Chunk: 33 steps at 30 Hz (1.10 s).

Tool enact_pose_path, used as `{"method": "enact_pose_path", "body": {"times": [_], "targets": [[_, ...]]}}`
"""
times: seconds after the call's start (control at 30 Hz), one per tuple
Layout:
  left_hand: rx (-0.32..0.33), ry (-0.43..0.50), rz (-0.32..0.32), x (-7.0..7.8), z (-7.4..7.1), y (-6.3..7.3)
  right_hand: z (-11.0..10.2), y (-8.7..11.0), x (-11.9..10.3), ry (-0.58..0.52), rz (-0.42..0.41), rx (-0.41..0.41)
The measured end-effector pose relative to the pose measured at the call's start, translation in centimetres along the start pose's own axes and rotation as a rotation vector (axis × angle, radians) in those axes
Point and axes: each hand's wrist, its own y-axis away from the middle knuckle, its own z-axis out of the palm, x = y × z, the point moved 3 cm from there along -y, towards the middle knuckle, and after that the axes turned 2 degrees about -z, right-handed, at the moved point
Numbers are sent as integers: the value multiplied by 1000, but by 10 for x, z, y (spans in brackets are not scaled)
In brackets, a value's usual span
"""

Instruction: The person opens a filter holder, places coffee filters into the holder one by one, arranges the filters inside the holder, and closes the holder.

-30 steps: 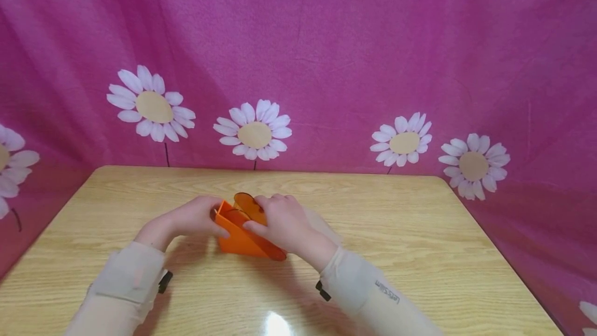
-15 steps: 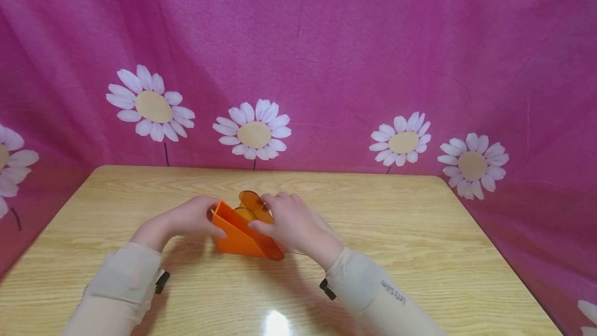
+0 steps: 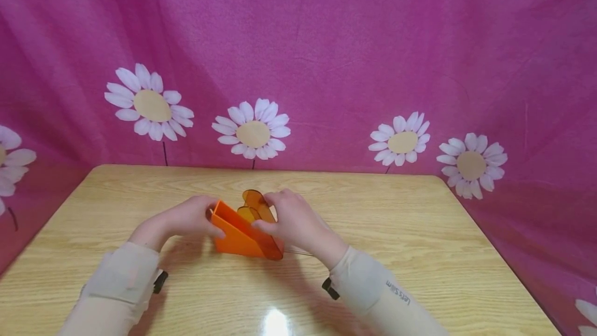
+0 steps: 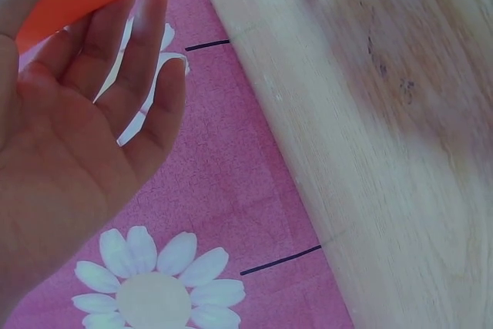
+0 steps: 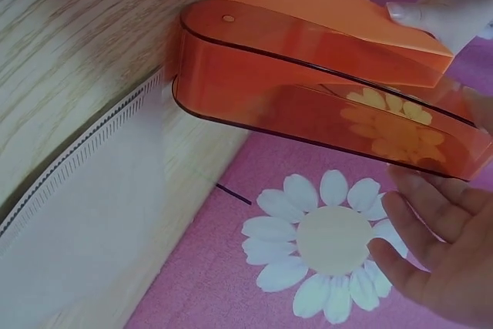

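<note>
An orange coffee filter holder (image 3: 237, 236) stands on the table, its narrow top slot facing up. My left hand (image 3: 190, 217) grips its left end, thumb on the near wall; in the left wrist view the other fingers of this hand (image 4: 85, 105) extend under the orange plastic. A see-through amber cover (image 3: 255, 201) with rounded ends is swung out from the holder. My right hand (image 3: 295, 222) pinches that cover between thumb and fingers. The right wrist view shows the cover (image 5: 300, 105) pivoted at a round pin beside the solid orange body (image 5: 300, 1).
A white paper coffee filter (image 5: 92, 206) with a crimped edge lies flat on the table beside the holder, mostly hidden behind my right hand in the head view. The wooden table (image 3: 396, 232) meets a pink curtain (image 3: 326, 66) printed with daisies.
The amber cover has swung further out of the orange body as my right hand moved slightly right. More of the filter's edge shows. The holder has shifted slightly left with my left hand.
</note>
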Motion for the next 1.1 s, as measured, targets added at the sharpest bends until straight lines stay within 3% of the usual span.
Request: {"method": "enact_pose_path", "body": {"times": [0.2,0.43,0.8,1.1], "targets": [[3,-2,-14,0,0,0,-2,1,0,-53,-20,11],[8,-22,-5,0,-2,4,-7,6,-2,-26,-64,31],[-8,-20,-8,-2,-3,7,-10,9,1,-65,-89,117],[-17,-8,-8,1,-3,8,-14,11,7,-19,-145,140]]}}
